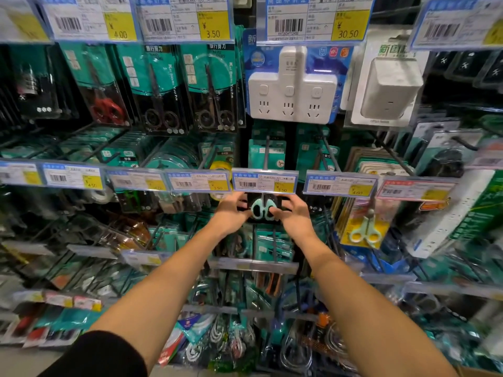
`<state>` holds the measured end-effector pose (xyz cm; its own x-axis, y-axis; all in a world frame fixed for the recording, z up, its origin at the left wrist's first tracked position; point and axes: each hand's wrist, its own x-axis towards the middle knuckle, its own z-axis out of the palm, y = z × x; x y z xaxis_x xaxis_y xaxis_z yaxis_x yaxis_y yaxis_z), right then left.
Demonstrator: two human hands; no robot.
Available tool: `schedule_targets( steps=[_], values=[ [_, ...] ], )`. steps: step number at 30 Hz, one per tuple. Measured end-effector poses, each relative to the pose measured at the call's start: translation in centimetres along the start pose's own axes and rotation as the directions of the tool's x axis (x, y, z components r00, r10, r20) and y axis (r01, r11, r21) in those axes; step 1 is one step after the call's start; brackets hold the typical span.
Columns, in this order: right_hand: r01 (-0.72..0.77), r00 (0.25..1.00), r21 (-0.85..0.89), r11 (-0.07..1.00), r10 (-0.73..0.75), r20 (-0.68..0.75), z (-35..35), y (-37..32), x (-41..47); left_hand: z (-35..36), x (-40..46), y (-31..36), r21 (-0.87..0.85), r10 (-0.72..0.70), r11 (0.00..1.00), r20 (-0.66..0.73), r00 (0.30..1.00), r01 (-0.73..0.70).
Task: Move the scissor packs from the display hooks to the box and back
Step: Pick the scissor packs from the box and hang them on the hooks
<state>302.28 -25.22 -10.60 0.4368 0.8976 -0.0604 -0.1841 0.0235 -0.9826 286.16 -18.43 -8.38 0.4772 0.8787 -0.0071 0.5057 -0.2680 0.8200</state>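
Display wall (321,148): a shop rack of hooks hung with blister packs, mostly teal-carded, with rows of clear price-tag holders across it.
Power strip (292,96): one white adapter with three switches and three sockets, hanging top centre under a tag reading ¥30.50.
White plug block (389,91): one boxy adapter in a clear pack just to its right; green Chinese characters on the card, too blurred to read in full.
Upper scissor row: three packs, one with red handles (106,110) under a ¥4.00 tag, two with dark handles (160,119) (215,118) under a ¥3.50 tag; "KAI SHENG YOU PIN" runs down the cards.
Yellow-card scissors (364,232): one pale-green pair hanging at right, below a ¥4.00 tag.
Scissor pack (262,209): dark card with mint-green handles, hanging on the centre hook directly under a tag (265,182) reading 3.50.
Left hand (231,213): fingers curled on the pack's left edge, gripping it.
Right hand (292,214): fingers and thumb pinching the pack's right edge.
Box: only a brown corner (481,372) shows at bottom right.
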Motion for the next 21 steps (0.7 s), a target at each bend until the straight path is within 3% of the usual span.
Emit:
schedule_targets(
  steps=[5,9,12,16,21],
  values=[
    [0.049,0.998,-0.313,0.949,-0.038,0.043,0.3,-0.8,-1.3,0.2,-1.8,0.7,0.055,0.091,0.994,0.044,0.995,-0.093],
    [0.013,0.998,-0.577,0.816,0.026,0.059,0.2,-0.6,-2.8,0.4,-4.3,1.3,0.339,0.046,0.939,0.036,0.998,-0.056],
    [0.054,0.996,-0.776,0.629,0.023,0.088,-0.1,-0.5,-4.9,1.1,-6.2,1.7,0.545,0.015,0.838,0.042,0.999,-0.036],
    [0.177,0.982,-0.962,0.208,-0.105,0.158,-1.3,0.6,-8.1,2.7,-9.5,3.0,0.755,-0.020,0.655,0.043,0.999,-0.019],
    [0.182,0.982,-0.983,0.007,-0.055,0.181,-3.5,1.0,-13.3,4.3,-14.0,4.8,0.853,-0.007,0.520,0.057,0.998,-0.045]
  ],
)
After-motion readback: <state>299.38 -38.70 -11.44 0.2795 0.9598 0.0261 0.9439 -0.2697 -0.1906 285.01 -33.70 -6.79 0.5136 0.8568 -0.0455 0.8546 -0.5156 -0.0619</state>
